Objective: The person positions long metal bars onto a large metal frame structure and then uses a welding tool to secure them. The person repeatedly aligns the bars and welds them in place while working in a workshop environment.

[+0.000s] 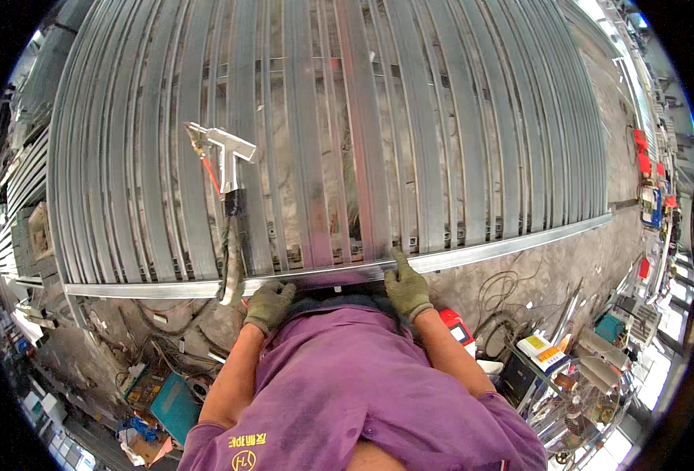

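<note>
A long silvery metal rail (512,250) runs crosswise in front of me, along the near ends of many parallel grey metal profiles (241,102). My left hand (271,304), in an olive work glove, is closed at the rail's near edge with its fingers curled. Further right, my right hand (407,287), gloved alike, grips the rail, one finger reaching up over it. The undersides of both hands are hidden. A silver welding gun (231,153) lies on the profiles ahead of my left hand, its dark sleeved cable (231,243) hanging across the rail towards me.
On the floor at right are looped cables (500,294), a red machine (457,326) close to my right arm, and a black cabinet (517,378). A teal box (176,408) and tangled cables stand at lower left. Gaps show between the profiles.
</note>
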`<state>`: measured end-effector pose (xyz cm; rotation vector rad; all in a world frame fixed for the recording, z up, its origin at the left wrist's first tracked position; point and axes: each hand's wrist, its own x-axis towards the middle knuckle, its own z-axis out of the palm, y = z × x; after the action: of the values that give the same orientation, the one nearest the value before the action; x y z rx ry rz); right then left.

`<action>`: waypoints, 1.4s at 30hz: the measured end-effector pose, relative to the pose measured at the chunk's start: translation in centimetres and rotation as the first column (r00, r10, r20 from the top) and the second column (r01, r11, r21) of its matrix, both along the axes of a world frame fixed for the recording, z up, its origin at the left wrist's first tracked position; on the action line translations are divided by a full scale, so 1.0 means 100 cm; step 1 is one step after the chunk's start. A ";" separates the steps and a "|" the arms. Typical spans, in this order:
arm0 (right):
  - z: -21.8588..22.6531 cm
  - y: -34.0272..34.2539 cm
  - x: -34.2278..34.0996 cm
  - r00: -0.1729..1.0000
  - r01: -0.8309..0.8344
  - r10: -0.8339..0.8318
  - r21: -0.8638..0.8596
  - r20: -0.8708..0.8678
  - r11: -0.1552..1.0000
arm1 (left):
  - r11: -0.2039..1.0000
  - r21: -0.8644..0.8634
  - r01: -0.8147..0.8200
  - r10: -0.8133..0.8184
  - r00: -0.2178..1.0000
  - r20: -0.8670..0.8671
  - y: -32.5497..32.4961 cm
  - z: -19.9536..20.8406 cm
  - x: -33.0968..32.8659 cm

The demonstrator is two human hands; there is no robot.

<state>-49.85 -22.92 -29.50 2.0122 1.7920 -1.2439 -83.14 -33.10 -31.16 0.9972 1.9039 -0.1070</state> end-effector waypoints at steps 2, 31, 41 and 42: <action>-0.001 0.002 0.005 0.994 0.072 -0.075 0.045 0.084 0.996 | 0.995 -0.099 -0.017 0.025 0.996 0.087 0.006 0.007 0.000; -0.069 -0.017 0.030 0.112 0.552 -0.992 -0.826 -0.057 0.110 | 0.047 -0.791 -0.610 0.812 -0.437 0.386 -0.027 -0.061 0.032; -0.082 -0.010 0.028 0.228 0.493 -0.972 -0.855 -0.053 0.162 | 0.240 -0.638 -0.732 0.852 -0.156 0.500 -0.008 -0.055 0.037; -0.081 -0.010 0.026 0.266 0.519 -0.961 -0.829 -0.075 0.208 | 0.386 -0.562 -0.731 0.831 0.011 0.556 0.002 -0.042 0.037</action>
<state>-47.24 -23.91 -37.56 2.1292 -0.1480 -2.5793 -79.42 -32.95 -35.40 -0.3273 1.2507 0.8043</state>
